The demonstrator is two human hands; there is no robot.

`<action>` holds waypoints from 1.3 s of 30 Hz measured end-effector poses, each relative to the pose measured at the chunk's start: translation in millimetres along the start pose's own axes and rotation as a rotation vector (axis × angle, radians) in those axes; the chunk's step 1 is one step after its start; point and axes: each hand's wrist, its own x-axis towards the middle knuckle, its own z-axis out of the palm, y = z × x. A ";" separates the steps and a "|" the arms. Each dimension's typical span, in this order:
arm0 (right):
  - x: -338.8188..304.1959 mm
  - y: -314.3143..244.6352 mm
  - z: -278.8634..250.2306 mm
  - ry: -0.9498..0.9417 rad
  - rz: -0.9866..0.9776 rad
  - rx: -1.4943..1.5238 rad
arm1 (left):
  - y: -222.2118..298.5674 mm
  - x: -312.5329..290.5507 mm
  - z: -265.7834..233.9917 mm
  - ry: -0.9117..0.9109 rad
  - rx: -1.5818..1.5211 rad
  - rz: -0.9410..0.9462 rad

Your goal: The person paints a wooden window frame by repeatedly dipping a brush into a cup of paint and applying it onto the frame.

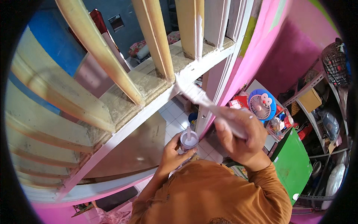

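Note:
My right hand (240,134) grips a paintbrush (199,98) by its handle. Its whitened bristles touch the front edge of a wooden crossbeam (203,67), near the foot of an upright slat (153,41). Wet-looking white covers the beam's edge around the brush, while its top face is bare, brownish and dusty. Lower down, in front of my body, my left hand (171,158) is wrapped round a small cup (189,142) of white paint. A pale stick (188,132) stands in the cup.
Cream and yellowish slats rise from the beam on the left. At right, a pink wall (246,71) meets the frame. Beyond my right arm are a blue fan (274,109), a green cabinet (294,164) and a loaded metal shelf (315,80). White floor tiles (175,112) show below.

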 end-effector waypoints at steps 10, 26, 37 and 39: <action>6.8 22.2 -8.9 0.057 0.081 -0.054 | -5.3 1.9 -0.1 -0.021 -0.007 -0.007; 10.5 28.2 -14.3 0.121 -0.003 -0.145 | -14.7 -0.7 0.1 -0.004 0.038 -0.028; 15.7 47.3 -16.9 0.194 0.190 -0.121 | -13.8 -2.2 3.9 -0.003 -0.007 -0.014; 14.9 53.2 -19.6 0.241 0.214 -0.134 | -11.1 -2.2 4.5 -0.004 0.002 -0.038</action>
